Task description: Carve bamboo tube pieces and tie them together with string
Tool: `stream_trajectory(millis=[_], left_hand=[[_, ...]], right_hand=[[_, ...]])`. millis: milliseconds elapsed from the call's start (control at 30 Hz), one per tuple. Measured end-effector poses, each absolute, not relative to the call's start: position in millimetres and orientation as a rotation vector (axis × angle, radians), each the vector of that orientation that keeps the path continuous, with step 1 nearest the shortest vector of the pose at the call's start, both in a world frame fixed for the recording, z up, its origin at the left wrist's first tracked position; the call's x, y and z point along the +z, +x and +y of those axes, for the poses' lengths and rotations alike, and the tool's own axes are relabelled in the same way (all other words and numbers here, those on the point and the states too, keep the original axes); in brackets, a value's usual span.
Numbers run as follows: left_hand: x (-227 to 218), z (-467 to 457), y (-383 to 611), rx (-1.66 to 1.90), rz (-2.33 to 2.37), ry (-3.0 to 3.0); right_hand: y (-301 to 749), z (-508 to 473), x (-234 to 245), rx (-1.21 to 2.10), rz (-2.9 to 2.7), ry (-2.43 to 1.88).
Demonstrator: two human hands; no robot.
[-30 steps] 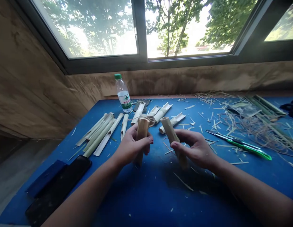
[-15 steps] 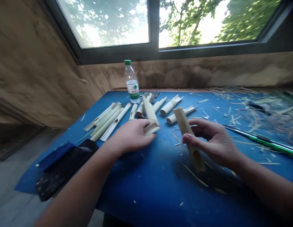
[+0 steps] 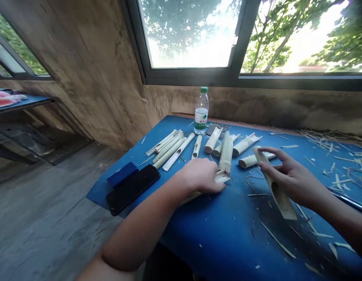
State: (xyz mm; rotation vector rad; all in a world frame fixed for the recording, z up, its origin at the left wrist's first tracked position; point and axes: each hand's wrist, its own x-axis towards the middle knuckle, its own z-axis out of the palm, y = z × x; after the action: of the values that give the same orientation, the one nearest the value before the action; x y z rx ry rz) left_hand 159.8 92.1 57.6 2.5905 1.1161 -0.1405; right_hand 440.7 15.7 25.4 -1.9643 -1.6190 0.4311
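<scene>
My right hand (image 3: 289, 177) is closed around a split bamboo half (image 3: 276, 189), which points up toward the window and reaches down past my palm. My left hand (image 3: 200, 175) lies palm down on the blue table (image 3: 216, 234), fingers curled over another pale bamboo half (image 3: 220, 177) that it presses flat. A second split piece (image 3: 226, 152) lies just beyond that hand's fingertips. The two hands are about a hand's width apart.
Several split bamboo pieces (image 3: 172, 146) lie in a row at the far left of the table, by a water bottle (image 3: 201, 111). A black case (image 3: 132, 189) and a blue box (image 3: 121, 174) sit at the left edge. Shavings (image 3: 333, 140) litter the right side.
My left hand has lowered its bamboo piece from upright to flat on the table. The right hand kept its piece. The view has swung left, showing floor and a side window.
</scene>
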Motion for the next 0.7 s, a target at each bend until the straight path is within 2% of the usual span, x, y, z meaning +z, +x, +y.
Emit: stream_trajectory(millis=[100, 267, 700], left_hand=[[56.3, 92.5, 162.5, -0.118, 1.114, 2.611], [50.6, 96.1, 163.2, -0.234, 1.079, 2.601], [54.3, 105.9, 152.1, -0.323, 1.11, 2.479]], right_hand=[[449.5, 58.4, 39.9, 0.419, -1.641, -2.237], [458.7, 112.2, 43.5, 0.377, -1.598, -2.4], [460.8, 144.8, 35.0, 0.298, -1.77, -2.514]])
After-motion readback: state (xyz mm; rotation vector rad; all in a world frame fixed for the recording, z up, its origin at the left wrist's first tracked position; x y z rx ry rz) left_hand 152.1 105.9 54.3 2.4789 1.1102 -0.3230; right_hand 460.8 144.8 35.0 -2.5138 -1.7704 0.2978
